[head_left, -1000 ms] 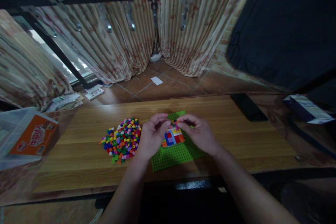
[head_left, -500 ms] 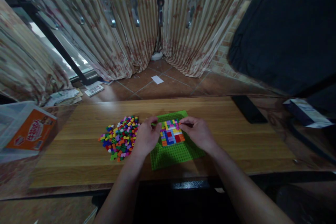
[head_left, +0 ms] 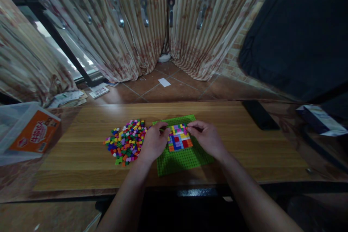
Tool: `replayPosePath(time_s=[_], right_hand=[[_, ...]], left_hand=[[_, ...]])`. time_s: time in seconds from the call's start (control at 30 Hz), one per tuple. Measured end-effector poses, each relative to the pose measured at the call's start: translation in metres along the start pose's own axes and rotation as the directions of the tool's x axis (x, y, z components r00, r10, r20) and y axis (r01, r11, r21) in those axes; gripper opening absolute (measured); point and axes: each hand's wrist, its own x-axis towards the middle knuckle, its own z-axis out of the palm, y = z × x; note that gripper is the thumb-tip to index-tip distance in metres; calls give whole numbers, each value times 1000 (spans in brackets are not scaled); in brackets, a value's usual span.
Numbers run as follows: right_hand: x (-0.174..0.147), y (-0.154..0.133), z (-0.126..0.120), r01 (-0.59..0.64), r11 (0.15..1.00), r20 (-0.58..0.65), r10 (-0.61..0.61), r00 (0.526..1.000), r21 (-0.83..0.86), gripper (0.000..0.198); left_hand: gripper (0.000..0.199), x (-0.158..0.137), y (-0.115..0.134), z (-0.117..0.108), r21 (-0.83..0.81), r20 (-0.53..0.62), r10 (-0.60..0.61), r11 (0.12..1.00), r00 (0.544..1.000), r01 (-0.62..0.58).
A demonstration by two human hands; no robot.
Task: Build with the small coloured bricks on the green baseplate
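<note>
A green studded baseplate (head_left: pixel 185 163) lies on the wooden table, bearing a block of multicoloured building bricks (head_left: pixel 179 139) packed side by side. My left hand (head_left: pixel 154 140) is at the left edge of that block, fingers curled in and thumb near the index finger; anything between them is too small to make out. On the opposite side, my right hand (head_left: pixel 208 138) pinches with thumb and index finger at the block's upper right corner, where a small brick sits at the fingertips, mostly hidden. Left of my left hand lies a heap of loose bricks (head_left: pixel 126 141).
A black phone-like slab (head_left: pixel 260 115) rests at the table's (head_left: pixel 81 166) far right. Beyond the left end stands a clear plastic box (head_left: pixel 19 110) with an orange label. A blue and white carton (head_left: pixel 322 119) is off to the right. Curtains hang behind.
The view has shifted slightly, moving the scene a little to the right. Both hands remain at the brick block; the orange bit seen at my right fingertips is now hard to see.
</note>
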Motion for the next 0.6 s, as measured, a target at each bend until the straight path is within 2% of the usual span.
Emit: replayPosePath(time_s=[0.13,0.33,0.6], right_hand=[[1,2,-1,-2,1000,15,2,1000,-25,20],[6,9,3,-35,998,-16,36,999,48,16],[11,7,3,-202,944,12,206,978,261,22]], left_hand=[[23,-1,1,0,1,19,-10,1000,1000,10],[22,0,0,1,2,13,-17,1000,1000,17],[20,-2,1,1,31,4,25,999,1000,-26]])
